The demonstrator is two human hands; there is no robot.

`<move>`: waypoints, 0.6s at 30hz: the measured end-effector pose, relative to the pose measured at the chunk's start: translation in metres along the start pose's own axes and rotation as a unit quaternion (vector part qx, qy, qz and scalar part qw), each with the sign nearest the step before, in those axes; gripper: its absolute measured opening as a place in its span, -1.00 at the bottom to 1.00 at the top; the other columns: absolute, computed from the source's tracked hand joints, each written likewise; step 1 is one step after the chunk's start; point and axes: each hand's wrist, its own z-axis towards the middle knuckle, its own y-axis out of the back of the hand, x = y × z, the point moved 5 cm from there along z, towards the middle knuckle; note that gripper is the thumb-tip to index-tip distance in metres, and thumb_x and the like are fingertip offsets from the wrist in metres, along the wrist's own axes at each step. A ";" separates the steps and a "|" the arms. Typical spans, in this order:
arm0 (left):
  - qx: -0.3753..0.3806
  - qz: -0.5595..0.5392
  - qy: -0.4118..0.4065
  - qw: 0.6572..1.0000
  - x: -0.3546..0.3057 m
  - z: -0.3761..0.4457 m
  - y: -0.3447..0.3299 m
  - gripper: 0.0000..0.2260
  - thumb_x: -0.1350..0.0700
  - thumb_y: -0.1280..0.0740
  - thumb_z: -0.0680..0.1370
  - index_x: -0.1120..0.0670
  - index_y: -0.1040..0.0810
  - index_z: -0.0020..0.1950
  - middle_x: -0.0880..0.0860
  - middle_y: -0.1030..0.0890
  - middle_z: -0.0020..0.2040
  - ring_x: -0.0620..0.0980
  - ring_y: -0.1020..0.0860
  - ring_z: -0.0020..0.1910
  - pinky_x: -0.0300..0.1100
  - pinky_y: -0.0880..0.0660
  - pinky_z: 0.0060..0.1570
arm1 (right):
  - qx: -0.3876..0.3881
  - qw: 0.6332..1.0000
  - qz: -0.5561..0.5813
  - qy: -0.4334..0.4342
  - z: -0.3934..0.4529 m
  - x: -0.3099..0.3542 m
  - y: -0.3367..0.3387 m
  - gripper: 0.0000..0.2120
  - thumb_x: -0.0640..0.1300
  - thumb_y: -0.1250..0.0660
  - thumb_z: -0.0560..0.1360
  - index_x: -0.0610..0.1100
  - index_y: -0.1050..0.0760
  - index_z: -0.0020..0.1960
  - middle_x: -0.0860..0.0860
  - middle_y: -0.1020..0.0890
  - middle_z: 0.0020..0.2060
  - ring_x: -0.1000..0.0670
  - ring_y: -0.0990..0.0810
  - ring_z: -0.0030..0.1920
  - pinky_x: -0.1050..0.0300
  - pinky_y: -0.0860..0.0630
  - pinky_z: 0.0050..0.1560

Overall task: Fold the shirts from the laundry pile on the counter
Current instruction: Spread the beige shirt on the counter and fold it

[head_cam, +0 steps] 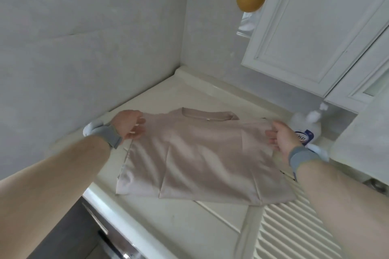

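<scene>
Both hands (128, 125) (282, 138) gripping beige shirt (200, 157) on counter (168, 223)

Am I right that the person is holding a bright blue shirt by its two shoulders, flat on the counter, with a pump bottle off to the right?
Not quite: the shirt is pale beige, not bright blue, as the head view shows. The rest holds: the left hand and right hand grip its shoulders, it lies on the counter, and a pump bottle stands at the right.
</scene>
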 end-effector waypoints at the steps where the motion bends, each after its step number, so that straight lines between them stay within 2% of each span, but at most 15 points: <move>1: -0.022 0.065 -0.019 0.997 0.004 -0.003 0.006 -0.87 0.12 -0.28 0.54 0.11 -0.49 -0.20 0.11 -0.56 -0.20 0.09 -0.51 -0.34 -0.21 -0.47 -0.38 | -0.013 0.999 -0.031 0.011 -0.001 -0.007 0.005 -0.76 0.01 -0.16 0.58 -0.13 -0.49 0.07 -0.13 -0.59 -0.09 -0.11 -0.51 -0.24 0.12 -0.38 -0.23; 4: -0.084 0.302 -0.051 0.948 0.026 -0.030 0.024 -0.79 0.11 -0.33 0.44 0.21 -0.56 -0.33 0.13 -0.56 -0.37 0.09 -0.52 -0.36 -0.21 -0.37 -0.37 | -0.062 0.978 -0.198 -0.014 -0.015 -0.043 0.030 -0.71 -0.07 -0.16 0.53 -0.26 -0.55 0.00 -0.29 -0.60 0.02 -0.24 -0.59 -0.03 0.07 -0.43 -0.06; 7: -0.089 0.384 -0.017 0.919 0.059 -0.057 0.032 -0.69 -0.01 -0.29 0.49 0.18 -0.55 -0.33 0.10 -0.55 -0.35 0.09 -0.55 -0.28 -0.17 -0.39 -0.29 | -0.097 0.962 -0.231 -0.104 -0.033 -0.088 0.050 -0.60 -0.03 -0.22 0.44 -0.31 -0.56 0.10 -0.27 -0.61 0.09 -0.27 -0.58 0.07 0.01 -0.48 0.04; 9: -0.077 0.411 0.002 0.908 0.074 -0.080 0.031 -0.65 -0.09 -0.26 0.50 0.15 -0.56 -0.30 0.10 -0.58 -0.28 0.07 -0.54 -0.26 -0.17 -0.38 -0.24 | -0.054 0.963 -0.218 -0.149 -0.047 -0.109 0.056 -0.57 -0.03 -0.25 0.43 -0.28 -0.51 0.18 -0.21 -0.59 0.13 -0.25 -0.57 0.04 -0.04 -0.51 0.11; 12: -0.058 0.420 0.008 0.906 0.078 -0.102 0.025 -0.67 -0.09 -0.30 0.51 0.19 -0.61 -0.14 0.13 -0.60 -0.13 0.10 -0.54 -0.13 -0.20 -0.36 -0.18 | -0.018 0.966 -0.168 -0.196 -0.059 -0.125 0.061 -0.61 -0.02 -0.25 0.48 -0.20 -0.46 0.23 -0.11 -0.52 -0.09 -0.14 -0.45 -0.27 0.05 -0.46 -0.15; 14: -0.042 0.420 0.012 0.907 0.074 -0.111 0.021 -0.72 -0.05 -0.33 0.49 0.18 -0.60 -0.13 0.13 -0.59 -0.13 0.10 -0.54 -0.11 -0.21 -0.38 -0.20 | -0.012 0.969 -0.150 -0.196 -0.064 -0.124 0.063 -0.65 -0.03 -0.24 0.51 -0.19 -0.46 0.22 -0.09 -0.48 -0.23 -0.08 -0.37 -0.37 0.13 -0.40 -0.31; 18: -0.026 0.396 0.031 0.917 0.068 -0.128 0.016 -0.81 0.10 -0.32 0.51 0.18 -0.45 -0.23 0.12 -0.46 -0.29 0.08 -0.42 -0.33 -0.29 -0.25 -0.53 | 0.008 0.972 -0.107 -0.211 -0.076 -0.120 0.063 -0.78 -0.10 -0.17 0.57 -0.15 -0.47 0.14 -0.09 -0.45 -0.31 -0.04 -0.33 -0.43 0.22 -0.34 -0.46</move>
